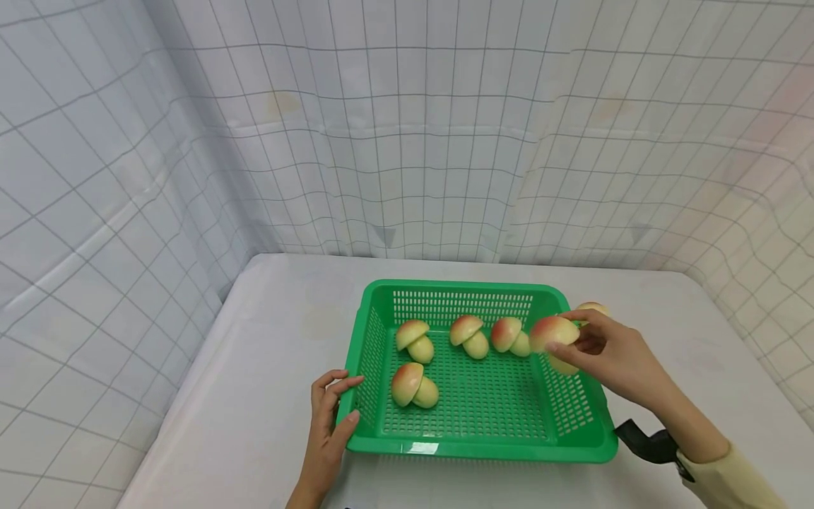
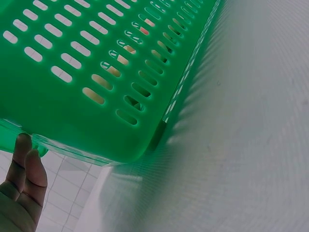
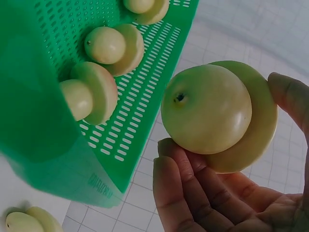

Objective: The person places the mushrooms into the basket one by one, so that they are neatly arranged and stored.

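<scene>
A green plastic basket (image 1: 470, 452) with slotted walls stands on the table. Several toy mushrooms, among them one toy mushroom (image 1: 415, 385) near the basket's left side, lie inside; they have red-and-yellow caps and pale stems. My left hand (image 1: 327, 417) grips the basket's left rim, fingers bent over it. Above the basket's right wall, my right hand (image 1: 620, 357) holds another toy mushroom (image 3: 207, 108) by its cap between thumb and fingers. In the right wrist view its round stem end faces the camera. Part of the stem is hidden in the head view.
Outside the basket, beyond its right wall, one more toy mushroom (image 1: 593, 307) lies partly hidden behind my right hand. A white cloth (image 1: 280, 332) covers the table. White grid-patterned curtains (image 1: 445, 141) hang at the back and both sides.
</scene>
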Available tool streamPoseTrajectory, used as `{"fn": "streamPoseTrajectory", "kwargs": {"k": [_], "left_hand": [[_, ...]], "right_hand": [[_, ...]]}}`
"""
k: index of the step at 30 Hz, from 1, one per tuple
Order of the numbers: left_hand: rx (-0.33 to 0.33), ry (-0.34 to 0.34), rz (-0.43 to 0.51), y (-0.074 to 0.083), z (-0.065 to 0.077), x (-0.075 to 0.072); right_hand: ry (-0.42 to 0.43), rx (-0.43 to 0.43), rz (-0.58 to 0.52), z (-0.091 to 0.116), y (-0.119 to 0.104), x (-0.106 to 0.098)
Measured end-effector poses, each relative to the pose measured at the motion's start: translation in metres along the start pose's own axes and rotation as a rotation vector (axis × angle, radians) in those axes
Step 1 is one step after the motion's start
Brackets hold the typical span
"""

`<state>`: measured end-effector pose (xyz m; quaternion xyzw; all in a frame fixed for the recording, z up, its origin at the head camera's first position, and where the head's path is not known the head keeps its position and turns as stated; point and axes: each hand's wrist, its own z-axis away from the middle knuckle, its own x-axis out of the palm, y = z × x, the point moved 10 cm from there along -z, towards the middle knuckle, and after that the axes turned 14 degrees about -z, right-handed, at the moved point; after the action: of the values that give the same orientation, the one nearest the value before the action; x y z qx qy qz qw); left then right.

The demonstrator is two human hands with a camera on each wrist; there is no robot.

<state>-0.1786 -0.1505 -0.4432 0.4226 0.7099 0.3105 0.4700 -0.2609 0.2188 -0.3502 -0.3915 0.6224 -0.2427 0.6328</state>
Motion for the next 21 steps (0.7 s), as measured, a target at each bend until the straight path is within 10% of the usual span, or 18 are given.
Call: {"fn": "streamPoseTrajectory", "kwargs": {"k": [21], "left_hand": [[0.02, 0.024, 0.007, 0.003, 0.0, 0.0]], "right_hand": [[-0.199, -0.087, -0.006, -0.016, -0.028, 0.031]]}}
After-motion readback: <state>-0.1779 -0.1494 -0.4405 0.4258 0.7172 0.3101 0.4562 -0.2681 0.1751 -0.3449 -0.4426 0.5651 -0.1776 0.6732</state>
